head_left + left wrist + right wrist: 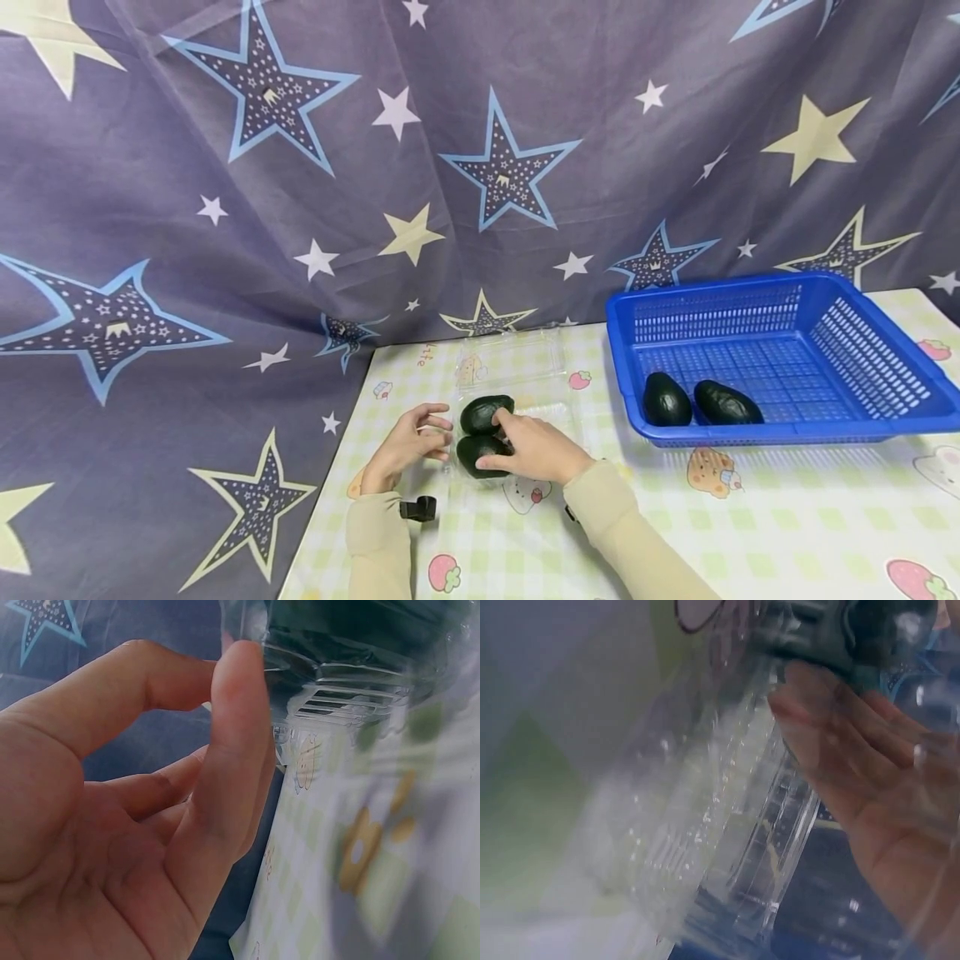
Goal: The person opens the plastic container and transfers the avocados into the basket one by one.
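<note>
Two dark green avocados lie one behind the other in the left part of a clear plastic clamshell box (551, 414). My right hand (542, 450) reaches in from the right and holds the near avocado (474, 454), thumb on its near side and fingers at its far side. Those fingers also lie against the far avocado (480, 412). At the box's left side is my left hand (411, 442), its fingers loosely bent and nothing held. In the left wrist view, a fingertip (240, 675) is at the clear plastic wall; whether it presses there I cannot tell.
The box's clear lid (513, 358) stands folded back behind it. To the right, a blue plastic basket (750, 433) holds two more avocados (726, 404) near its front left. A star-patterned curtain (510, 275) hangs behind the table with its checked cloth (750, 533).
</note>
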